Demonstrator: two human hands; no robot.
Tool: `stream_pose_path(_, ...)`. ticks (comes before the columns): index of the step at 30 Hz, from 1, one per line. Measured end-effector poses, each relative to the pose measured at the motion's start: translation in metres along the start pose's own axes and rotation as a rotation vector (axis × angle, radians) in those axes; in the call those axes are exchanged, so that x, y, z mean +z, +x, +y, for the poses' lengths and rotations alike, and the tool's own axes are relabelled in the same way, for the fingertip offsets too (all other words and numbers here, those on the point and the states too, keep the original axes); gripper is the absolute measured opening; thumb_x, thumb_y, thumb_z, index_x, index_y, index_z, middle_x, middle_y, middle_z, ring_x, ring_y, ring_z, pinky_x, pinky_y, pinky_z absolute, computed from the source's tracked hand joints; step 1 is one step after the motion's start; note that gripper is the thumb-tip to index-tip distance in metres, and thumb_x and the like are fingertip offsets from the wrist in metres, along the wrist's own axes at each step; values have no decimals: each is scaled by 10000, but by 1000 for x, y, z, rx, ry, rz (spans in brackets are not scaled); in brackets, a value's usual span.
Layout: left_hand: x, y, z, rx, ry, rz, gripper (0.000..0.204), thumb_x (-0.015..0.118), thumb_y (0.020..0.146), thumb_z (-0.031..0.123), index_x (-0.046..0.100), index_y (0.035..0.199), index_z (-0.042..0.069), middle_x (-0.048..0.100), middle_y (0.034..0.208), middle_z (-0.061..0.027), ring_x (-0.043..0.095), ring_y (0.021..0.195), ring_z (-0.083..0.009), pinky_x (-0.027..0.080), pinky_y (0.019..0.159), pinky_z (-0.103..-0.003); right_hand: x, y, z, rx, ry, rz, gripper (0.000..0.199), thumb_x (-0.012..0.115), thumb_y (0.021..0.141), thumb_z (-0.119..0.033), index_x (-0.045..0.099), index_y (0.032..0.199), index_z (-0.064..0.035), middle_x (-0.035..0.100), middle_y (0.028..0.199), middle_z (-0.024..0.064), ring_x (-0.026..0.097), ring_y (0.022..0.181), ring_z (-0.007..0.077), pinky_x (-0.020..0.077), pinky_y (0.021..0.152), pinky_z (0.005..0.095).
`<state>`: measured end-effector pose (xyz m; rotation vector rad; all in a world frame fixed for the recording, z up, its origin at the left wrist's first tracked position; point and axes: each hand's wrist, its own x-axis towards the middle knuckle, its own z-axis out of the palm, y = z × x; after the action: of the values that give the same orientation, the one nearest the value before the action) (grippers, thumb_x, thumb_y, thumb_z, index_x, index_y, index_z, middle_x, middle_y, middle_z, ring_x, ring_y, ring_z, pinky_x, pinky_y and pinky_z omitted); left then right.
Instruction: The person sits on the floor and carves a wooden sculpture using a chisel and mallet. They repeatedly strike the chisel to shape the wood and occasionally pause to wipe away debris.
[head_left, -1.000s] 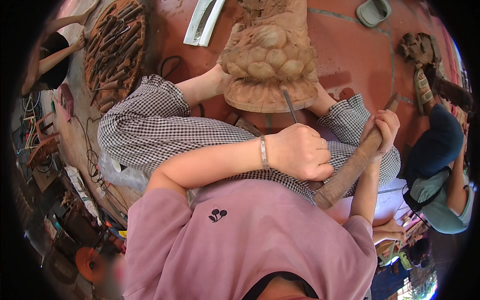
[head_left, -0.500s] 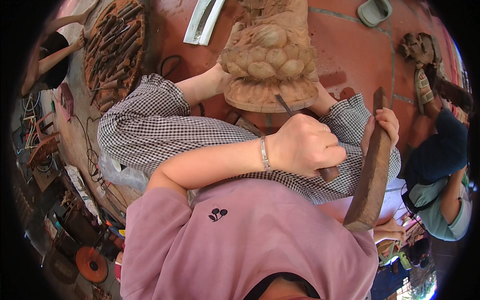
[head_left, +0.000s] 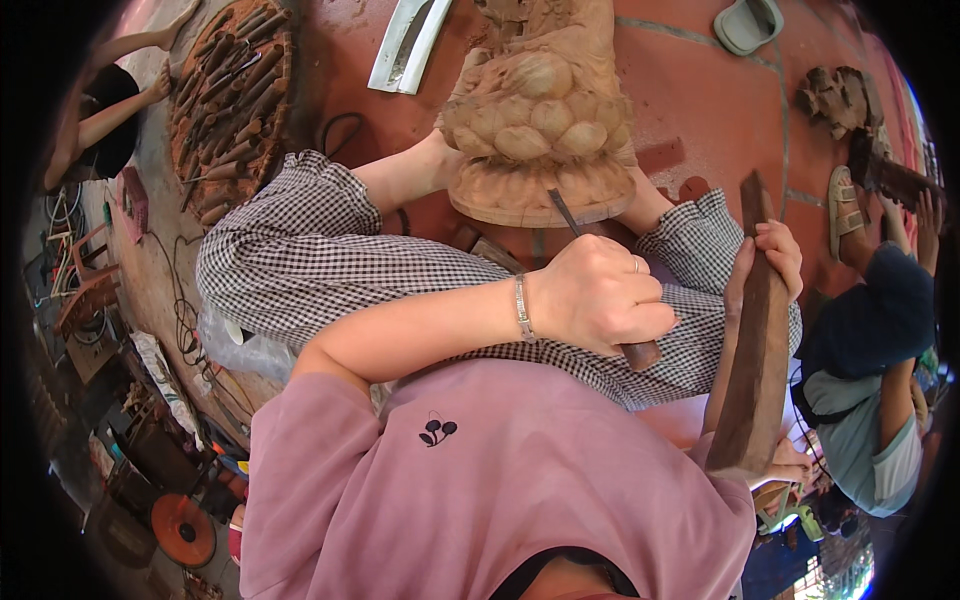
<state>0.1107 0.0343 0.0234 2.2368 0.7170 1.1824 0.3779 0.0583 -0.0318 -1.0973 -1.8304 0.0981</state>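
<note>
A carved wooden sculpture [head_left: 540, 125] with rounded, petal-like rows on its base lies between my legs at the top middle. My left hand [head_left: 602, 295] is closed round the handle of a chisel [head_left: 641, 355]; the handle's butt sticks out below the fist. The chisel's narrow metal blade points up and left, its tip against or just over the rim of the sculpture's base. At the right, my right hand [head_left: 778, 258] grips a long, squared wooden mallet [head_left: 750, 375] near its narrow upper end. The mallet's thick end hangs low beside my shirt, apart from the chisel.
A round tray [head_left: 283, 160] piled with several wood-handled tools stands at the upper left. A white, trough-like piece [head_left: 408, 45] lies beyond my foot. A grey sandal [head_left: 748, 25] rests on the red tiles. Other people sit at the far left and right; cables [head_left: 180, 290] run along the left.
My left hand and the chisel handle have shifted slightly left. The mallet's thick end has swung a little right and down. The person at the right has moved a hand onto a dark wooden piece.
</note>
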Motion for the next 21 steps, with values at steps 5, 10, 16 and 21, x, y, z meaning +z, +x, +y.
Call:
stream_pose_path(5,3,-2,-4,48,-40,17,303,728,537,291,472,629,157,444,591,16,546,533,-157,446,447,-314,-8,1,-6,-10,-196,-9,413,700,772,174,497,1052,-51,641,981,149,668,917,318,572,872,452)
stream_pose_path(10,3,-5,-6,83,-53,11,224,750,628,270,567,670,147,429,588,28,521,519,-134,413,433,-292,-4,6,-4,-181,-275,-57,430,718,773,155,477,1069,-43,622,957,163,663,902,325,568,843,445)
stream_pose_path(16,5,-9,-6,90,-34,3,236,718,594,275,523,655,156,443,595,30,540,537,-143,435,444,-300,-2,4,-10,-122,-38,24,420,716,785,143,491,1079,-57,633,946,141,665,904,328,568,850,464)
stream_pose_path(21,0,-6,-11,117,-90,-15,221,754,697,265,576,671,137,436,587,27,519,515,-137,402,428,-288,-8,9,-14,-86,-199,4,454,713,760,169,501,1087,-63,630,944,140,666,899,326,566,858,471)
